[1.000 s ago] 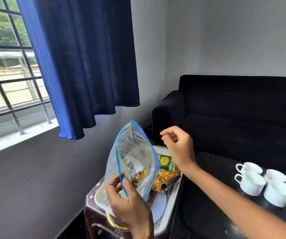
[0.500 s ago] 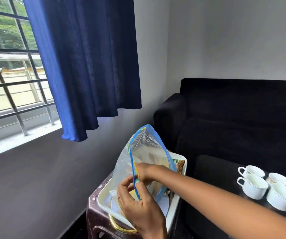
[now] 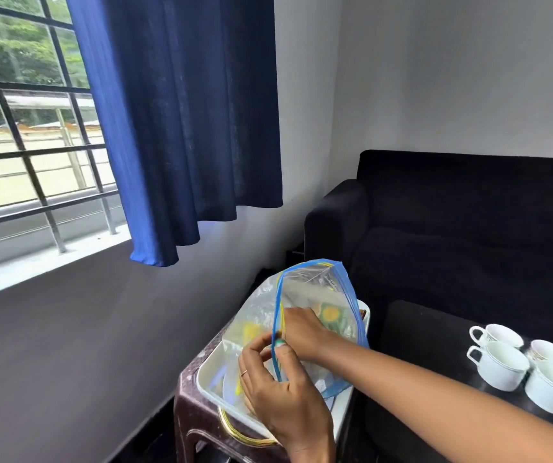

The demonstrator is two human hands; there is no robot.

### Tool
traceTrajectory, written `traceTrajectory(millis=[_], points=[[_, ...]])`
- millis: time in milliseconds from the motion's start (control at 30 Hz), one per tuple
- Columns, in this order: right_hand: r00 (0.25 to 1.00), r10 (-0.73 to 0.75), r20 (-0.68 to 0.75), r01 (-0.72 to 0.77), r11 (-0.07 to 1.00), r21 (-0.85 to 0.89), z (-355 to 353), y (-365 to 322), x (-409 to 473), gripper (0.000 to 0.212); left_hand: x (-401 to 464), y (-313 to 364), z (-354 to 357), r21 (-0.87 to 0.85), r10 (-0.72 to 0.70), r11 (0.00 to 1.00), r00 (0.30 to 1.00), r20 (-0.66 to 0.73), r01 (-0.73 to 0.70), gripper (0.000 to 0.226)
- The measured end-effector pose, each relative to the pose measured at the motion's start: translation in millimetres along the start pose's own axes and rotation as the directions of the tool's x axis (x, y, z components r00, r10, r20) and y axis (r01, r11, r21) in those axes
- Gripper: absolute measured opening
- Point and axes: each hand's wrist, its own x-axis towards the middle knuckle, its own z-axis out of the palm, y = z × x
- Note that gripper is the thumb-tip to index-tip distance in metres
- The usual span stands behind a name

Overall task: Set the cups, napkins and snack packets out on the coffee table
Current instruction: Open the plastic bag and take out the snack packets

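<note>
So my left hand (image 3: 281, 392) was pinching the rim of the zip bag (image 3: 301, 315), propping it upright over the white tray (image 3: 211, 384). My right hand (image 3: 305, 332) was down inside it, fingers hidden, grip unclear. A green snack packet (image 3: 331, 314) sat just beyond them. Cups (image 3: 528, 365) were already on the worktop (image 3: 435, 335).
</note>
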Motion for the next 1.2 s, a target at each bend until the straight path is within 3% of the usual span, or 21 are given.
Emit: traceTrajectory(millis=[67,167,267,333,567,700,800,900,1033,1200], points=[[0.997,-0.034,-0.073,0.026,0.993,-0.114,-5.5,0.3,-1.0,0.037,2.6,-6.2,0.5,-0.04,0.035,0.999,0.999,-0.004,-0.035,0.013],[0.964,-0.153,-0.218,0.082,0.949,-0.304,-19.8,1.9,-12.1,0.008,7.6,-7.7,-1.4,-0.04,-0.021,0.999,0.999,-0.036,0.02,0.008],[0.901,-0.199,-0.386,0.02,0.907,-0.421,-32.8,6.9,-33.8,0.023,11.0,-6.9,-3.2,-0.064,-0.054,0.997,0.997,-0.047,0.051,0.009],[0.869,-0.231,-0.437,0.048,0.919,-0.39,-37.4,11.5,-49.4,0.035,13.2,-8.1,-4.2,-0.09,-0.068,0.994,0.997,-0.046,0.064,0.007],[0.623,-0.262,-0.737,0.052,0.954,-0.295,-44.1,35.4,-101.2,0.058,17.2,-18.0,-4.9,-0.049,-0.123,0.992,0.991,-0.055,0.12,0.011],[0.528,-0.099,-0.844,0.034,0.995,-0.096,-39.4,48.6,-123.5,0.072,27.5,-16.7,-7.5,-0.073,-0.134,0.989,0.985,-0.108,0.127,0.01],[0.533,0.064,-0.844,0.006,0.997,0.079,-24.3,62.1,-137.0,0.079,36.9,-13.7,-11.1,-0.106,-0.14,0.987,0.974,-0.176,0.123,0.009],[0.56,0.138,-0.817,-0.049,0.99,0.134,0.3,71.3,-145.4,0.08,44.8,-11.5,-15.9,-0.131,-0.107,0.988,0.967,-0.233,0.077,0.006],[0.658,0.152,-0.738,-0.106,0.988,0.109,36.9,63.2,-144.9,0.079,49.5,-7.6,-17.3,-0.153,-0.052,0.988,0.955,-0.292,0.007,0.011],[0.797,0.153,-0.584,-0.071,0.984,0.16,76.3,46.2,-116.4,0.067,43.9,0.4,-15.6,-0.133,0.081,0.984,0.956,-0.282,-0.122,0.013]])
